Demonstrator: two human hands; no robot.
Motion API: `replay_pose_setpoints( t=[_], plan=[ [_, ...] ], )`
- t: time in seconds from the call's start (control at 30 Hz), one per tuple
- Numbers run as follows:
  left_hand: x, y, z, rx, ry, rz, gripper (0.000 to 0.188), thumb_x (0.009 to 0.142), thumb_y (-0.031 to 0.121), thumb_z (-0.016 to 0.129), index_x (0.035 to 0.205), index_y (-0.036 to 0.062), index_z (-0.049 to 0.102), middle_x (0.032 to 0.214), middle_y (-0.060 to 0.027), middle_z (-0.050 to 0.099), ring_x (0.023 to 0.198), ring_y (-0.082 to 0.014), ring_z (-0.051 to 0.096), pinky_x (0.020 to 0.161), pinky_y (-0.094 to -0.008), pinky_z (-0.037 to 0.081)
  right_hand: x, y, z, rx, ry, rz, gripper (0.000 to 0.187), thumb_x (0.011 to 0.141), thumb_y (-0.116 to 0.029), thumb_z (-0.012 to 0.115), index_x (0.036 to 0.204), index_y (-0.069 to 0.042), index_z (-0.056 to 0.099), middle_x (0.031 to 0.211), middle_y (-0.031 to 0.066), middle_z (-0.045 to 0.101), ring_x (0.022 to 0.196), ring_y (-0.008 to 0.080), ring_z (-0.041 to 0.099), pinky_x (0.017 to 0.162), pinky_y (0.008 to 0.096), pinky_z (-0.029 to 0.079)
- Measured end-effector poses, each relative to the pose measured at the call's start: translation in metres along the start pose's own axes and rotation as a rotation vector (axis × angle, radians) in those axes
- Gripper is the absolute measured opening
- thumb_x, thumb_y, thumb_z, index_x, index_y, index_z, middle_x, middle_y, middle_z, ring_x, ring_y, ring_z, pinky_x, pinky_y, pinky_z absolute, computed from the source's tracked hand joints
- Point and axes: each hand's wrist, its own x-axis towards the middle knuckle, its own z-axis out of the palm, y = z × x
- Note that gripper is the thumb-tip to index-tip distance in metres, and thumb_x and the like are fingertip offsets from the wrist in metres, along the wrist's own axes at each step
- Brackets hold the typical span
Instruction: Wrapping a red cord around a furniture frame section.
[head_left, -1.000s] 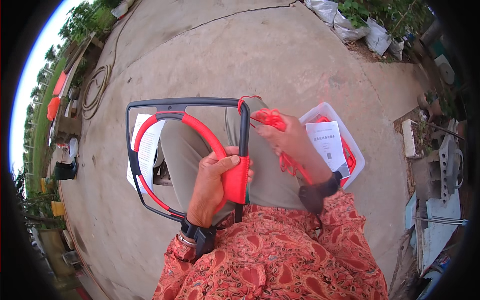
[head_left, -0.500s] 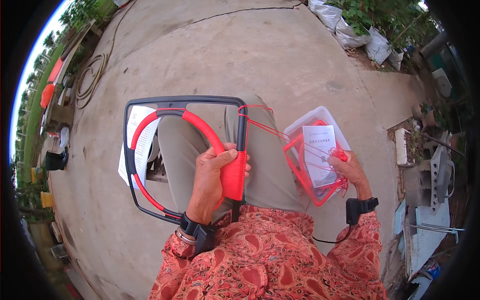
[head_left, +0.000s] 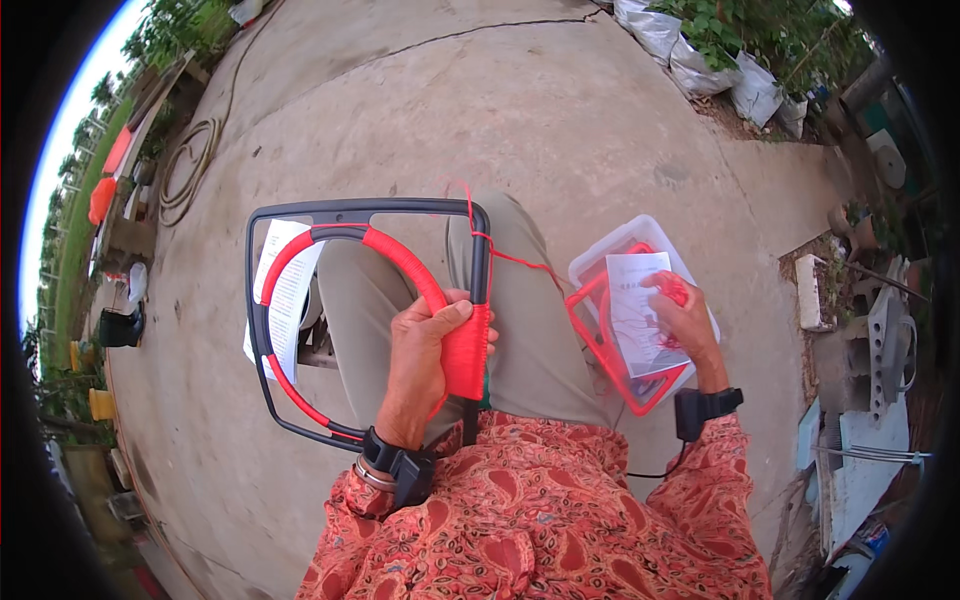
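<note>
My left hand (head_left: 412, 350) grips a black plastic frame (head_left: 340, 212), a rounded rectangle with a ring inside it, at a part wound tightly with red cord (head_left: 464, 358). Red windings also cover stretches of the ring. From the frame's upper right corner a loose strand of red cord (head_left: 525, 263) runs off to the right. My right hand (head_left: 692, 325) is closed on a small bundle of red cord (head_left: 674, 291). Below that hand, a white printed booklet (head_left: 632, 268) and a red plastic frame (head_left: 590, 318) lie in a clear plastic box (head_left: 585, 258).
Printed sheets (head_left: 290, 275) lie beyond the black frame by my left leg. Grey trousers cover my knees (head_left: 365, 300). A coiled hose (head_left: 190, 170) rests on the concrete at the far left. White sacks (head_left: 700, 72) with plants stand at the far right; blocks and scrap (head_left: 870, 430) are at the right.
My right hand has shifted slightly up and left with the cord bundle. The cord at the frame's corner now hangs slacker, with a loop standing up. My left hand keeps its grip.
</note>
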Motion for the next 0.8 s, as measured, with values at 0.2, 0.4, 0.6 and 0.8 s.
replay_pose_setpoints(
  t=[0.2,0.4,0.6,0.8],
  plan=[
    [-0.002,-0.004,0.003,0.042,-0.013,0.009,0.012,0.091,0.003,0.057,0.101,-0.0024,0.057,0.085,-0.0177,0.066,0.066,-0.0247,0.068,0.059,-0.0345,0.059,0.013,-0.072,0.126,0.020,-0.053,-0.561,0.023,0.088,-0.017,0.066,0.105,0.000,0.067,0.088,0.0025,0.070,0.081,0.0093,0.063,0.077,0.0260,0.050],
    [-0.005,-0.001,-0.006,-0.042,-0.002,0.045,0.013,0.090,0.003,0.057,0.102,-0.0024,0.057,0.085,-0.0179,0.066,0.066,-0.0253,0.068,0.060,-0.0352,0.059,0.025,-0.056,0.111,-0.093,-0.240,-0.467,0.021,0.088,-0.019,0.069,0.099,-0.002,0.065,0.070,-0.0043,0.059,0.059,0.0077,0.050,0.053,0.0257,0.042],
    [0.002,-0.001,-0.016,-0.119,0.031,0.018,0.013,0.090,0.003,0.058,0.102,-0.0022,0.058,0.086,-0.0177,0.066,0.067,-0.0255,0.068,0.060,-0.0358,0.059,0.024,0.055,-0.022,-0.124,0.053,0.237,0.026,0.083,-0.017,0.071,0.101,0.000,0.065,0.079,0.0026,0.064,0.061,0.0055,0.052,0.052,0.0206,0.042],
    [0.005,-0.005,-0.010,-0.070,0.008,-0.004,0.012,0.090,0.003,0.059,0.101,-0.0025,0.058,0.085,-0.0172,0.066,0.067,-0.0250,0.068,0.059,-0.0351,0.059,0.008,0.001,0.014,-0.246,0.034,-0.174,0.036,0.083,-0.014,0.068,0.114,0.003,0.064,0.098,0.0075,0.069,0.089,0.0136,0.062,0.081,0.0294,0.050]
  ],
)
